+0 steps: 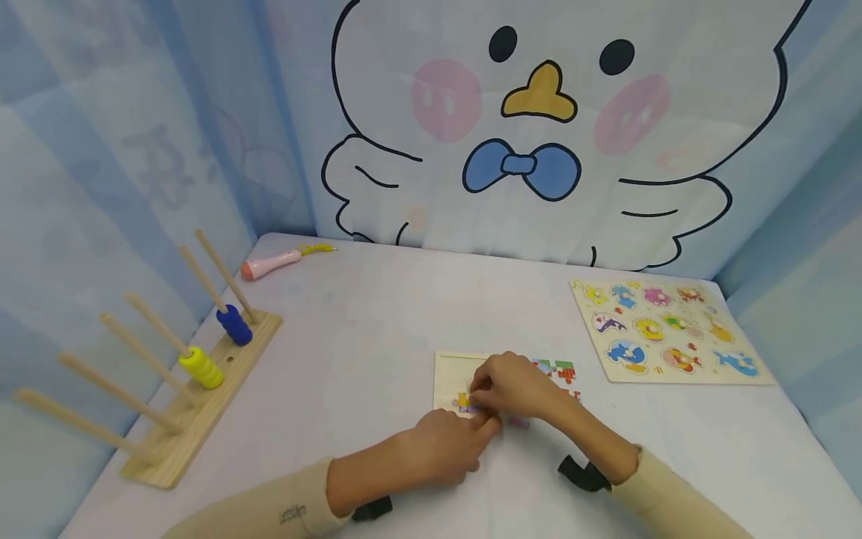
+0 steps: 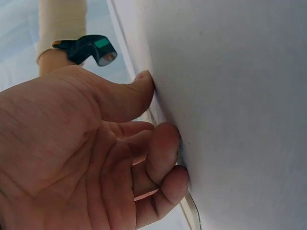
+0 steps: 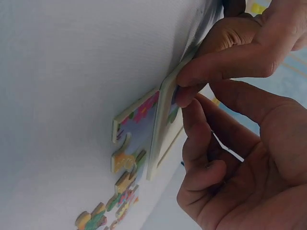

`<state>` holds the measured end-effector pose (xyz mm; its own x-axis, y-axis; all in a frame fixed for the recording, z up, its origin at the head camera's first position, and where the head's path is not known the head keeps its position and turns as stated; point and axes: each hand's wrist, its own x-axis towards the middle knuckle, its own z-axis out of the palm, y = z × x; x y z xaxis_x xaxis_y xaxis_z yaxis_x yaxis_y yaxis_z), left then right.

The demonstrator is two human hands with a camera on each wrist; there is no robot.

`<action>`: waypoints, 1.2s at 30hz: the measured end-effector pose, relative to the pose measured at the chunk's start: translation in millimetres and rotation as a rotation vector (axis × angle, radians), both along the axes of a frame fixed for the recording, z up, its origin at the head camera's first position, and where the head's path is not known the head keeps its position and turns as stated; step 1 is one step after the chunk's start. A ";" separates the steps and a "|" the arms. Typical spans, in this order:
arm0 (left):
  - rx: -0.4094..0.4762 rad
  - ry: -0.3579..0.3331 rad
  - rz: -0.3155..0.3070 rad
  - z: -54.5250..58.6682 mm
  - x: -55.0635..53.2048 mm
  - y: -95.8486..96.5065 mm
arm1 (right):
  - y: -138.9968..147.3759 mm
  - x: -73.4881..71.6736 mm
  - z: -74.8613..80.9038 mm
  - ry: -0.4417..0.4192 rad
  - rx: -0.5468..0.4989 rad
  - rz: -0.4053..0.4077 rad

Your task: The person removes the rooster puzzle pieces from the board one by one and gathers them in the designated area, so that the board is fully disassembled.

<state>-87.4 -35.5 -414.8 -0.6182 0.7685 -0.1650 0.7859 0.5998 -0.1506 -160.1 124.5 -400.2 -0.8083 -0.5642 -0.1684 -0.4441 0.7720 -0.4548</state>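
Note:
A shallow wooden puzzle tray (image 1: 458, 364) lies on the table with a few jigsaw pieces (image 1: 463, 403) in its near part. My right hand (image 1: 518, 385) bends over the tray, fingertips down at these pieces. In the right wrist view, the right hand (image 3: 244, 158) has thumb and fingers drawn together; whether a piece is between them is hidden. My left hand (image 1: 441, 448) reaches to the tray's near edge, its index finger extended against the right fingertips. Its other fingers curl loosely in the left wrist view (image 2: 105, 153). Loose jigsaw pieces (image 3: 127, 160) lie beside the tray.
A wooden peg stand (image 1: 202, 412) with yellow and blue rings is at left. At the back left lies a pink-handled object with a yellow cord (image 1: 272, 264). An animal knob puzzle board (image 1: 653, 337) lies at right. Curtains (image 1: 404, 202) hang behind the table.

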 end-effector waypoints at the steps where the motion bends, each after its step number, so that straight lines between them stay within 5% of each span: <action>1: 0.005 -0.022 0.012 1.2 -0.4 0.1 | 0.1 -0.7 0.1 -0.009 -0.006 -0.005; 7: 0.039 -0.120 0.054 3.2 -2.0 0.6 | 1.6 -4.9 -0.6 -0.051 -0.029 -0.015; 21: 0.037 -0.145 0.047 5.2 -4.2 0.5 | 11.0 -15.2 0.9 -0.209 -0.161 0.049; 27: 0.019 -0.156 0.057 3.7 -4.1 1.0 | 15.1 -12.7 2.2 -0.192 -0.199 0.016; 36: -0.018 -0.143 0.065 1.7 -1.1 4.1 | 71.6 -3.1 24.6 -0.214 -0.242 -0.087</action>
